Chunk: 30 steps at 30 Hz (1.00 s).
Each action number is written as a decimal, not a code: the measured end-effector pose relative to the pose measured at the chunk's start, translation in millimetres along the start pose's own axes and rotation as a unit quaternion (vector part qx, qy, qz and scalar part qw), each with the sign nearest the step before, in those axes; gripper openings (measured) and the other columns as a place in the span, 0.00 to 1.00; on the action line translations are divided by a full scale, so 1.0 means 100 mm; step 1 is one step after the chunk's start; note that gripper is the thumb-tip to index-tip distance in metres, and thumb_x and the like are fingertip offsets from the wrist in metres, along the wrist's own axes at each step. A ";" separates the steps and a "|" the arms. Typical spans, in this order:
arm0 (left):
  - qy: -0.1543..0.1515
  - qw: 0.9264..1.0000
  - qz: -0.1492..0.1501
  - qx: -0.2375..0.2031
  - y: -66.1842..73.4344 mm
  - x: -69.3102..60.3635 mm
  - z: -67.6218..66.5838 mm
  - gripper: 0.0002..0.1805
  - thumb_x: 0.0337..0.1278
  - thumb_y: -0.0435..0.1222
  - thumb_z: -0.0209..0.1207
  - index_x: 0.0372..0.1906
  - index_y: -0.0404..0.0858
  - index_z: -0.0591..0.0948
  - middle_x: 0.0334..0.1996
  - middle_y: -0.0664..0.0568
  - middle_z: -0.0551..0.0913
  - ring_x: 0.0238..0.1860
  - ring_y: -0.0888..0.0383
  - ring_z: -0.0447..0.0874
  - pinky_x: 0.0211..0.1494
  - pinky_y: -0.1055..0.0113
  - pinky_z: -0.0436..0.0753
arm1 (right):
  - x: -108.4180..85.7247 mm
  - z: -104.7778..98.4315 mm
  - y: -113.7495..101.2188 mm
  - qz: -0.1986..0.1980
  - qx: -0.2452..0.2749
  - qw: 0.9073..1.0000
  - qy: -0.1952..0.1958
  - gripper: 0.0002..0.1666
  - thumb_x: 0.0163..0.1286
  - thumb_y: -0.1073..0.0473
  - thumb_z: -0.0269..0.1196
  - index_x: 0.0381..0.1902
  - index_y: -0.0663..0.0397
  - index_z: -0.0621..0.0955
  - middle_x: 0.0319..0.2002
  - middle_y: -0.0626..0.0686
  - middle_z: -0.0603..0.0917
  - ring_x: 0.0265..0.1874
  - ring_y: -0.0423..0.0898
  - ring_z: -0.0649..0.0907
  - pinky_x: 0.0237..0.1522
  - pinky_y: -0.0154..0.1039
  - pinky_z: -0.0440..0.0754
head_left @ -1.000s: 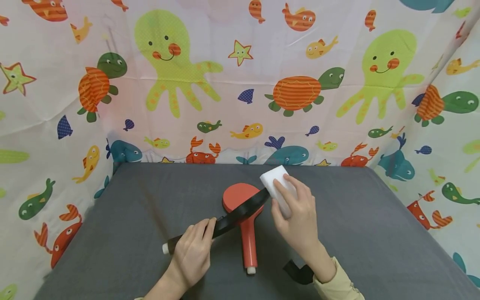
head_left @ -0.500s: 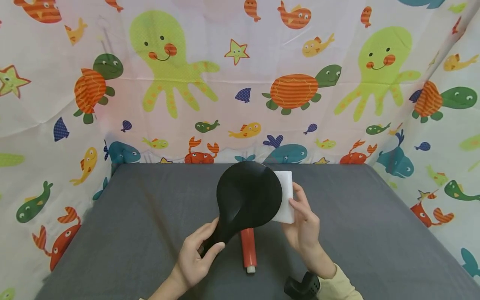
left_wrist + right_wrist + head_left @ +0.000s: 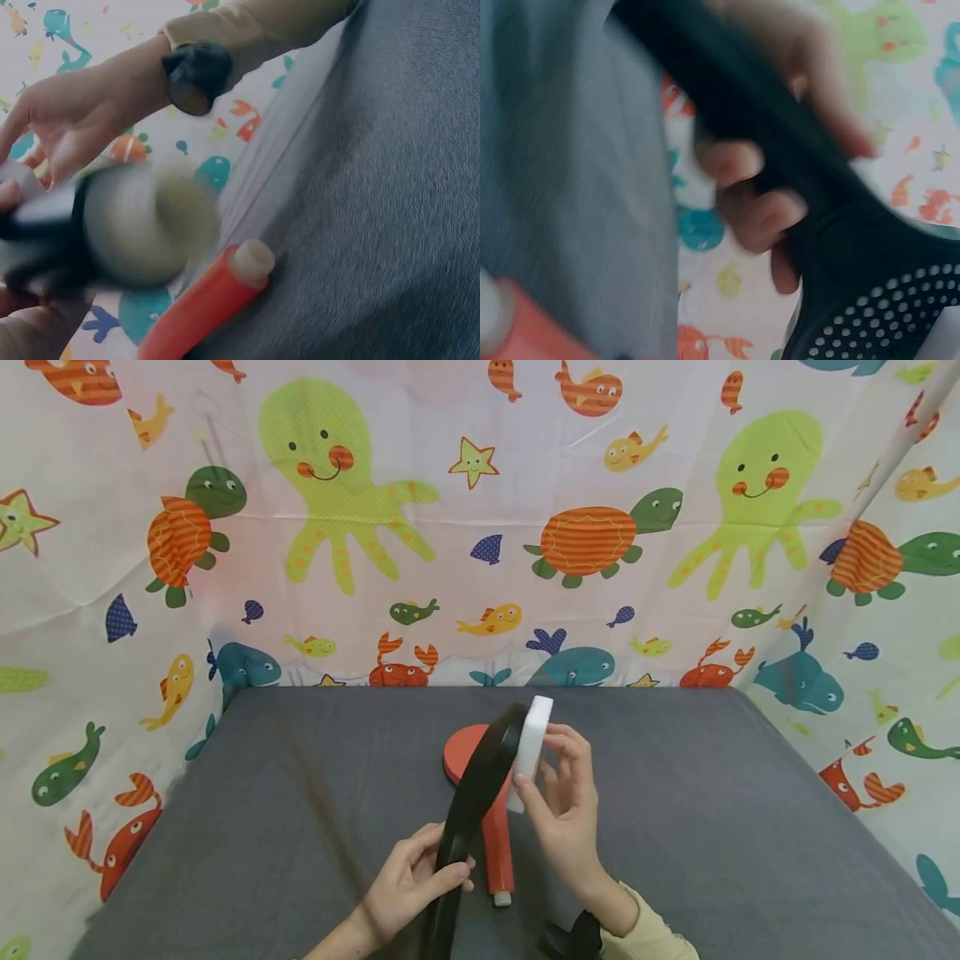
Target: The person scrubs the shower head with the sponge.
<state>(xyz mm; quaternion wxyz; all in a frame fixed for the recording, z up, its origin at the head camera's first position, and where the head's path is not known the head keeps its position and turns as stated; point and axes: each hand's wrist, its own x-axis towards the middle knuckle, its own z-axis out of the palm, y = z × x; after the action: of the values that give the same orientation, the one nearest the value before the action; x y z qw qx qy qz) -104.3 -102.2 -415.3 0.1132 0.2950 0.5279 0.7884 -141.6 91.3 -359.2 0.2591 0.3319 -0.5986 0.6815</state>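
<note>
A black hand shower head (image 3: 480,777) is held edge-on above the table, its top leaning right. My left hand (image 3: 412,877) grips its handle, thumb across the front. White spray holes (image 3: 885,315) cover its face, visible in the right wrist view. A white sponge block (image 3: 533,739) lies right against the face side, pinched between the thumb and fingers of my right hand (image 3: 566,810). Beneath, a red shower head (image 3: 497,843) lies on the table, its pale end toward me and its round head partly hidden. The black handle's pale end (image 3: 142,225) is blurred in the left wrist view.
A grey cloth (image 3: 712,827) covers the table. White curtains printed with sea animals (image 3: 465,527) stand at the back and both sides. A black wrist camera (image 3: 573,937) sits below my right wrist.
The black shower head turned from edge-on to showing its smooth back, then edge-on again, more upright now. My right hand and the sponge shifted left along its face side. The red shower head stayed put.
</note>
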 end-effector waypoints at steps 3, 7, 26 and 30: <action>-0.018 0.999 -0.007 -0.036 -0.03 -0.01 -0.01 0.20 0.64 0.22 0.45 0.58 0.16 0.63 0.44 0.42 0.75 0.42 0.54 0.80 0.42 0.54 0.81 | -0.03 0.08 0.02 -0.047 -0.103 0.993 -0.035 0.22 0.60 0.75 0.59 0.52 0.71 0.68 0.56 0.69 0.61 0.56 0.57 0.65 0.51 0.40 0.72; -0.047 0.998 0.005 -0.051 -0.07 0.00 -0.03 0.18 0.66 0.22 0.40 0.57 0.15 0.64 0.43 0.33 0.78 0.41 0.52 0.82 0.40 0.50 0.81 | -0.12 0.15 0.09 -0.132 -0.197 0.965 -0.115 0.16 0.65 0.63 0.60 0.50 0.63 0.75 0.53 0.71 0.65 0.54 0.60 0.67 0.47 0.42 0.74; -0.070 0.993 0.011 -0.095 -0.01 0.00 -0.05 0.18 0.66 0.21 0.36 0.56 0.12 0.61 0.46 0.25 0.75 0.49 0.47 0.80 0.48 0.64 0.79 | -0.03 -0.31 0.35 -0.008 -0.376 0.923 -0.083 0.24 0.55 0.72 0.64 0.52 0.59 0.76 0.55 0.64 0.67 0.54 0.57 0.68 0.36 0.54 0.79; -0.045 0.993 -0.019 -0.104 0.02 0.00 -0.07 0.18 0.67 0.23 0.37 0.56 0.13 0.61 0.48 0.36 0.78 0.48 0.48 0.80 0.46 0.64 0.80 | -0.19 -0.21 0.26 -0.001 -0.343 0.929 -0.136 0.25 0.56 0.70 0.63 0.53 0.55 0.76 0.57 0.61 0.67 0.55 0.55 0.67 0.40 0.52 0.77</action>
<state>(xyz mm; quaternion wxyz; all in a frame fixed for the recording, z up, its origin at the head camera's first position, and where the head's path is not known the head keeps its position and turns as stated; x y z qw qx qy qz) -108.0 -108.0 -415.1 0.1817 0.3070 0.4432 0.8224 -151.4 108.8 -392.0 0.2737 0.3131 -0.8252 0.3822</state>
